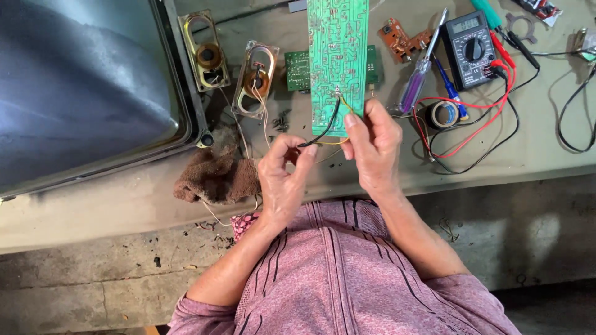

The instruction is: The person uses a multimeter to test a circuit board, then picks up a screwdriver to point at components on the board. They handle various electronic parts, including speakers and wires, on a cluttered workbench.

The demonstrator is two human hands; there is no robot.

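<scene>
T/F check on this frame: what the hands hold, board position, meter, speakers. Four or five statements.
1. The left hand pinches a black wire. True.
2. The right hand holds the screwdriver. False: it grips the long green circuit board; the screwdriver lies on the bench.
3. The multimeter lies right of the board. True.
4. Both oval speakers sit right of the board. False: they lie left of it.

On the counter [93, 205], two speakers [230, 68] lay left of the circuit board [338, 56], a multimeter [472, 46] to its right, a rag [217, 177] in front.
</scene>
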